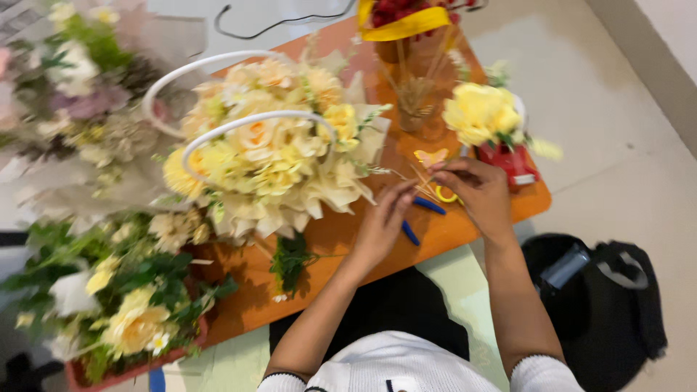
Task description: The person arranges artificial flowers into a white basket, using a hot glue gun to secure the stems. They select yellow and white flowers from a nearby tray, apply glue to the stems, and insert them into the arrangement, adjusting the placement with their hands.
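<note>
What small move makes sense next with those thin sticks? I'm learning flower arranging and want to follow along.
Probably separate one stick from the thin wooden sticks pinched between the left hand and right hand. Both hands meet on the bundle just beside the yellow flower basket, above the orange table, and the sticks look fanned, not yet singled out.

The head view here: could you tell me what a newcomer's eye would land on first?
First, the big yellow and cream flower basket with white hoop handles, in the middle of the orange table. Just right of it, the left hand and right hand meet over thin wooden sticks, beside a single yellow bloom near the table's right edge. More flowers in a red-edged tray fill the lower left.
</note>
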